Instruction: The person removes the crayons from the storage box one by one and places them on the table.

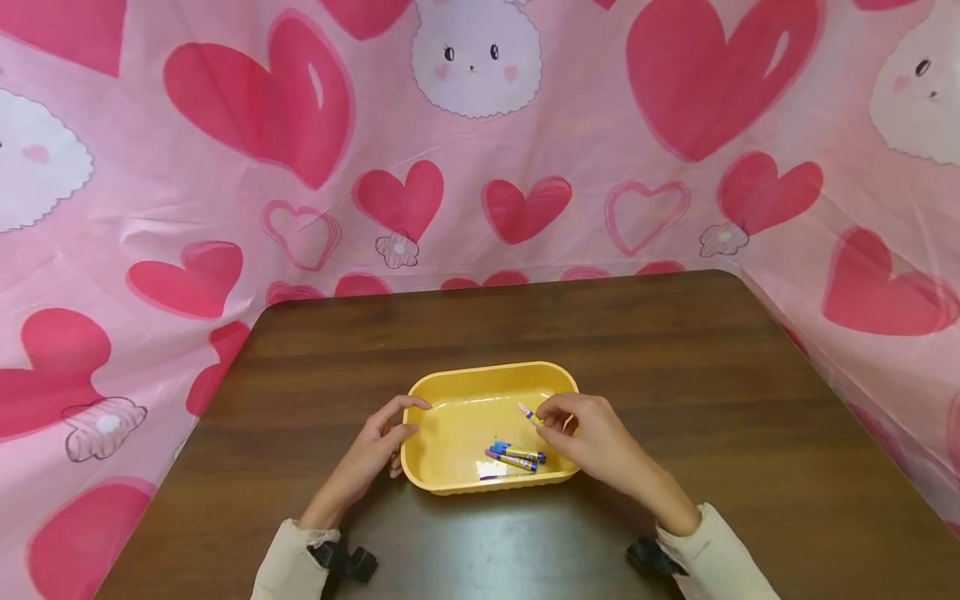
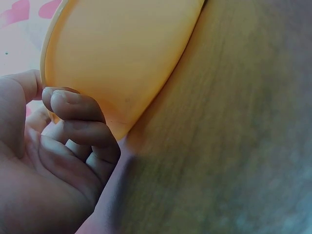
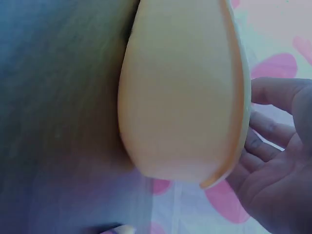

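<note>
A yellow plastic basin (image 1: 450, 385) sits on the table with a few crayons inside. My left hand (image 1: 378, 437) holds the basin's left end, thumb and fingers at the rim; in the left wrist view its fingers (image 2: 80, 107) curl against the basin's outer wall. Over the basin's right side, my right hand (image 1: 588, 429) pinches a pale pink-tipped crayon (image 1: 528, 412) between thumb and fingers. Below it lie a blue crayon (image 1: 517, 452) and a purple-tipped crayon (image 1: 512, 460). The basin wall (image 3: 180, 97) hides the held crayon in the right wrist view.
The dark wooden table (image 1: 645, 333) reaches back to a pink curtain (image 1: 480, 150) printed with hearts and bunny faces. A thin dark strip (image 1: 506, 476) shows by the basin's front wall; whether it is a crayon or a reflection is unclear.
</note>
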Action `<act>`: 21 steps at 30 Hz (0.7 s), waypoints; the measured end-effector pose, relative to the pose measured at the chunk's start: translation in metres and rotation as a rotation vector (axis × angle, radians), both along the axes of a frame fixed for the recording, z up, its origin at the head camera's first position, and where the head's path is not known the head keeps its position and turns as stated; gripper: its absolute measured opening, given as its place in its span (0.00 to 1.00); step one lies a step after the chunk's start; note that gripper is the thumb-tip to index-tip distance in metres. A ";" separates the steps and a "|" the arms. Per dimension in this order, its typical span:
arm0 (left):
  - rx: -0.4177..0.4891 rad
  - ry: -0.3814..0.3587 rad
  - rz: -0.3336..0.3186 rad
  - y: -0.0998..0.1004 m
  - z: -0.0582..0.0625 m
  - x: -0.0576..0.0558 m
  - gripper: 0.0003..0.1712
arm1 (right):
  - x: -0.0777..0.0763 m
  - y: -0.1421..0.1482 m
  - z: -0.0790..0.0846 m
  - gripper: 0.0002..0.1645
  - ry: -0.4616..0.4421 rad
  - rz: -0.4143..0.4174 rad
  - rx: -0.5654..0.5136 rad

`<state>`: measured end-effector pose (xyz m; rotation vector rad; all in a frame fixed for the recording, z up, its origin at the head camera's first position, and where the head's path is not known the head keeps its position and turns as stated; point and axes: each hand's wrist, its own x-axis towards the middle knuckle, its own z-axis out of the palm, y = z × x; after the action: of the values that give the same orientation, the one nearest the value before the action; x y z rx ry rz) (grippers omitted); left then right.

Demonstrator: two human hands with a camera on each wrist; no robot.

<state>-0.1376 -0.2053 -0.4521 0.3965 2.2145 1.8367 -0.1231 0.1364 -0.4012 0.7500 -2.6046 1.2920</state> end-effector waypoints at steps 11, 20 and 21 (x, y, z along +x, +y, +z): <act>-0.008 0.003 -0.009 0.000 0.001 0.000 0.16 | 0.000 0.044 -0.003 0.08 -0.196 -0.176 -0.224; -0.001 -0.004 -0.001 0.000 0.002 -0.001 0.17 | -0.005 0.075 -0.011 0.09 -0.256 -0.275 -0.200; 0.000 -0.004 -0.001 0.000 0.002 -0.001 0.17 | -0.006 0.078 -0.011 0.10 -0.254 -0.283 -0.189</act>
<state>-0.1382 -0.2057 -0.4501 0.3931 2.2113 1.8354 -0.1294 0.2141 -0.4123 0.1883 -2.5987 1.5983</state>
